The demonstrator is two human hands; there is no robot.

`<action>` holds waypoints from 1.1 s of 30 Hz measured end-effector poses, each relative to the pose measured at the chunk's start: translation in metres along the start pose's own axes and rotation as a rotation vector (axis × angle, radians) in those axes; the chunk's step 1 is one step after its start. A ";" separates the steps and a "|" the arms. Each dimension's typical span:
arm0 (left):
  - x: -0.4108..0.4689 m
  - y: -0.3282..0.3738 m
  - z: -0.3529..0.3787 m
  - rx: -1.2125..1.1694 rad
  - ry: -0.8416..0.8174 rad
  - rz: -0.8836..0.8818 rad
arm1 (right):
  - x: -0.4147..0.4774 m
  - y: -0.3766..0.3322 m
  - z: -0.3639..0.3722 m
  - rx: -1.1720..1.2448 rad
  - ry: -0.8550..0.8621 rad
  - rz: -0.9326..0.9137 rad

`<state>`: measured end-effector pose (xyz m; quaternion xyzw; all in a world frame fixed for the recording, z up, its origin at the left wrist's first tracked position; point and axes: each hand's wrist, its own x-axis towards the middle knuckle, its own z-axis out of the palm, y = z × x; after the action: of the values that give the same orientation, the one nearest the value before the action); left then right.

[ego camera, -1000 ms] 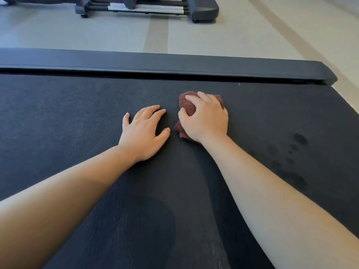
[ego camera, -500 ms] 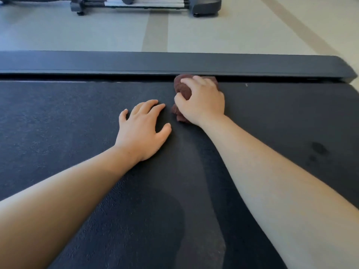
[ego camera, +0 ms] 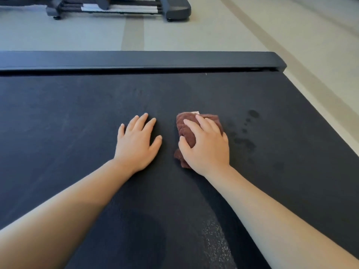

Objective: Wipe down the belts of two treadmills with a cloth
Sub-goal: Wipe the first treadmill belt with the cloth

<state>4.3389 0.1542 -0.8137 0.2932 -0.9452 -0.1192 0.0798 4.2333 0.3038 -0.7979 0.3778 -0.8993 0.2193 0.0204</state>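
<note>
Wiping entry, one belt in progress; belt (ego camera: 77, 133), black and textured, fills most of the head view, with a dark side rail (ego camera: 136, 60) along its far edge and pale floor (ego camera: 213, 35) beyond; cloth (ego camera: 186, 133), brown and bunched, lies on the belt at mid-width under the right hand (ego camera: 206, 146); right fingers (ego camera: 202, 123) curled over the wad, thumb hooked against its near-left side, a hold that seems meant to keep the bundle compact and pressed down while it is dragged; left hand (ego camera: 136, 144) just beside it, not touching the cloth, palm flat on the belt with fingers (ego camera: 143, 121) straight and spread, holding nothing, likely as a brace for the lean; dark damp spots (ego camera: 246, 131) just right of the cloth, apparently unwiped; glistening streak (ego camera: 215, 239) beside the right forearm, probably a wiped path; another exercise machine (ego camera: 174, 6) well apart at the top; changes against half a second earlier: cloth and right hand were up against the rail and are now drawn back to mid-belt, closer to the spots; left hand planted in much the same place.
</note>
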 end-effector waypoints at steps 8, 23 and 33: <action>-0.019 0.022 0.002 -0.021 -0.052 -0.008 | -0.026 0.009 -0.009 0.001 0.023 -0.022; 0.053 0.026 0.016 -0.024 0.034 0.024 | 0.127 0.041 0.015 -0.010 0.103 0.072; 0.053 0.026 0.018 -0.033 0.060 0.012 | 0.226 0.037 0.030 0.041 -0.008 -0.079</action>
<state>4.2773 0.1476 -0.8195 0.2896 -0.9421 -0.1253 0.1137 4.0506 0.1632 -0.7937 0.4142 -0.8791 0.2353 0.0179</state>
